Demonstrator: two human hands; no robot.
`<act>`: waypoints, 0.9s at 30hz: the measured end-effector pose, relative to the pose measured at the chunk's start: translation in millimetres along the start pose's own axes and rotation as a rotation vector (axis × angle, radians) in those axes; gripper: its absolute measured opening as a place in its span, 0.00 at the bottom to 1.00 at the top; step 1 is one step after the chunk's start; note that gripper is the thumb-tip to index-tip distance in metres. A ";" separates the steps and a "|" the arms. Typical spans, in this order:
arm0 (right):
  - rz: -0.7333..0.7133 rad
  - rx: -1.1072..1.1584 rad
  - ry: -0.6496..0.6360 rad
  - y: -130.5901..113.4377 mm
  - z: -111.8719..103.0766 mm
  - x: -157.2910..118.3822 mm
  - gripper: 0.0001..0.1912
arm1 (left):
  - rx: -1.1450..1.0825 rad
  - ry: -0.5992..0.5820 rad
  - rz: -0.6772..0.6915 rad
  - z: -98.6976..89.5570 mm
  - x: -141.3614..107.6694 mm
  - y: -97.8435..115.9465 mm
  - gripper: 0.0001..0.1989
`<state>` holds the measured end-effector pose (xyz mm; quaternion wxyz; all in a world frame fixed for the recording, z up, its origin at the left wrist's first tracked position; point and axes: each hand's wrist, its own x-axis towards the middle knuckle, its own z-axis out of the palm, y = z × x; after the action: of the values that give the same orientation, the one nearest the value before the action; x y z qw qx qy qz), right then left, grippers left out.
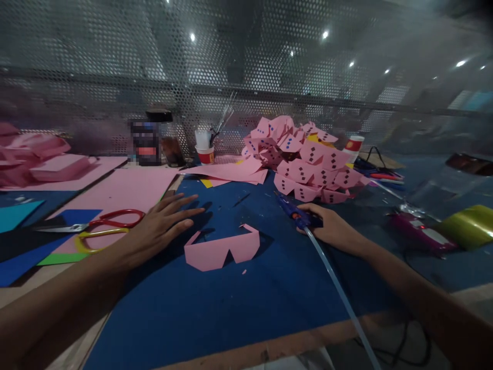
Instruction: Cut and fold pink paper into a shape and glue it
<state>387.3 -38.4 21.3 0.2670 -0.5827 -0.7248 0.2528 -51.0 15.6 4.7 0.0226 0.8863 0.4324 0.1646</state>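
A pink paper piece (221,250), shaped like eyeglasses with folded side arms, stands on the blue sheet (231,303) in the middle. To its left, my left hand (162,228) hovers or rests with fingers spread and nothing in them. On the other side, my right hand (327,223) has its fingers around a blue glue gun (295,211), whose tip points up and left. A long translucent glue stick (339,288) sticks out of the gun's rear toward the bottom edge. A tiny pink scrap (244,272) lies below the glasses shape.
Pink pieces with dark and blue diamonds (308,164) are heaped at the back. Scissors (103,226) with red and yellow handles lie left on coloured sheets. Paper cup (205,154) at back; magenta tool (421,234) and yellow roll (468,226) at right.
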 end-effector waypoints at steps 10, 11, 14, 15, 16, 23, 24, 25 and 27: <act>-0.007 0.033 -0.015 4.5 1.8 1.2 0.25 | -0.019 -0.194 0.094 1.4 38.2 18.7 0.23; -0.002 0.036 -0.018 4.9 1.7 1.2 0.26 | -0.033 -0.175 0.082 2.2 40.4 19.2 0.23; 0.000 0.038 -0.026 4.2 1.2 1.2 0.26 | -0.087 -0.019 0.074 3.8 43.5 17.9 0.23; -0.001 0.040 -0.027 3.3 0.9 1.1 0.26 | -0.101 0.050 0.079 4.0 43.8 16.8 0.23; 0.003 0.043 -0.027 2.2 0.8 0.9 0.26 | -0.112 0.114 0.082 4.0 44.0 15.6 0.22; -0.001 0.071 -0.024 -1.4 0.5 -0.3 0.25 | -0.059 0.236 0.078 -4.2 54.3 3.7 0.14; -0.006 0.071 -0.026 -0.9 0.6 -0.3 0.26 | -0.015 0.210 0.113 -5.4 58.9 1.6 0.15; -0.010 0.068 -0.026 -0.3 0.7 -0.2 0.26 | 0.042 0.173 0.151 -5.8 64.4 -0.6 0.15; -0.016 0.061 -0.024 0.5 0.9 -0.2 0.26 | 0.166 0.104 0.195 -3.5 77.8 -5.3 0.18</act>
<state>387.0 -38.6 20.3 0.2781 -0.5652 -0.7245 0.2797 -11.6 78.8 28.2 -0.0895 0.9132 0.3567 0.1753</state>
